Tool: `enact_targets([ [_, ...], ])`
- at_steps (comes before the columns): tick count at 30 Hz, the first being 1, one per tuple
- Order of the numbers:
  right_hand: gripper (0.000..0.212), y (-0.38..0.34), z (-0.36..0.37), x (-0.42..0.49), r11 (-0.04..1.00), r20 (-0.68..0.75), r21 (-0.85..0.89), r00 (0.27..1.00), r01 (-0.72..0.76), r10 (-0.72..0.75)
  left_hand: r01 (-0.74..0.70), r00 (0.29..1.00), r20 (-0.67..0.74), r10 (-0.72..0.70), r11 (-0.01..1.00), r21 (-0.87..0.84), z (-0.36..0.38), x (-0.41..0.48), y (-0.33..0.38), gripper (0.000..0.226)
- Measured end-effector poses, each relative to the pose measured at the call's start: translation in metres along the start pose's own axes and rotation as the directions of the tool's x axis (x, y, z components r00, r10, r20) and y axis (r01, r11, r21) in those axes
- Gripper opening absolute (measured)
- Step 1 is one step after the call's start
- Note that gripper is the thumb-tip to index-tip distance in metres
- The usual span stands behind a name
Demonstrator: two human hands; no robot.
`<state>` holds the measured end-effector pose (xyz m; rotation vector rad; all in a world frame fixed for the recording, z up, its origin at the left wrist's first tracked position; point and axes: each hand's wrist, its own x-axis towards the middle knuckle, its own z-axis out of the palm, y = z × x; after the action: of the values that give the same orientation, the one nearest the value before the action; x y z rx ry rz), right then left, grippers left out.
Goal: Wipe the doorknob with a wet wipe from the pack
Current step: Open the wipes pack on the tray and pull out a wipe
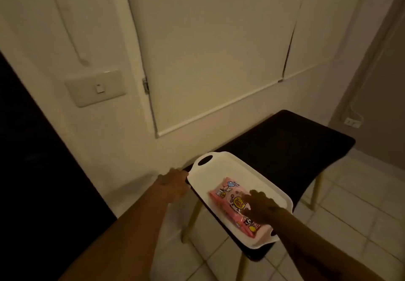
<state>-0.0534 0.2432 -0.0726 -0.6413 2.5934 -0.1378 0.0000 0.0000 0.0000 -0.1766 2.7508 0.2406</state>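
Note:
A pink wet wipe pack (228, 195) with cartoon prints lies flat in a white tray (210, 166) on a black table. My right hand (262, 207) rests on top of the pack, fingers spread over its middle. My left hand (173, 184) grips the tray's left edge near the table corner. No doorknob is in view; a white door (208, 50) with a hinge on its left side fills the wall ahead.
The black table (295, 140) stands on wooden legs over a white tiled floor (350, 215). A light switch plate (96, 88) sits on the wall at left. A dark panel (32, 160) fills the left side. A wall outlet (352, 122) is at right.

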Motion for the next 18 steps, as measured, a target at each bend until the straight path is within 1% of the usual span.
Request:
enact_targets([
  [4, 0.056, 0.004, 0.024, 0.016, 0.997, -0.059, 0.073, 0.998, 0.002, 0.002, -0.072, 0.997, 0.026, 0.073, 0.997, -0.033, 0.018, 0.038, 0.024, 0.046],
  [7, 0.057, 0.007, 0.042, 0.028, 0.992, -0.133, 0.124, 0.991, 0.001, 0.016, -0.145, 0.987, 0.066, 0.145, 0.989, -0.009, 0.038, 0.066, 0.037, 0.045],
  [11, 0.057, 0.01, 0.063, 0.039, 0.979, -0.226, 0.202, 0.973, -0.008, 0.055, -0.207, 0.97, 0.125, 0.206, 0.978, -0.003, 0.064, 0.095, 0.036, 0.051],
  [14, 0.058, 0.009, 0.076, 0.049, 0.961, -0.268, 0.264, 0.951, -0.08, 0.153, -0.278, 0.95, 0.136, 0.282, 0.96, -0.043, 0.077, 0.12, 0.026, 0.059],
  [16, 0.063, 0.008, 0.083, 0.054, 0.957, -0.268, 0.263, 0.943, -0.126, 0.197, -0.342, 0.927, 0.142, 0.347, 0.938, -0.053, 0.085, 0.14, 0.02, 0.063],
  [18, 0.067, 0.006, 0.085, 0.057, 0.954, -0.258, 0.252, 0.939, -0.162, 0.228, -0.443, 0.882, 0.16, 0.444, 0.896, -0.044, 0.09, 0.159, 0.016, 0.067],
])
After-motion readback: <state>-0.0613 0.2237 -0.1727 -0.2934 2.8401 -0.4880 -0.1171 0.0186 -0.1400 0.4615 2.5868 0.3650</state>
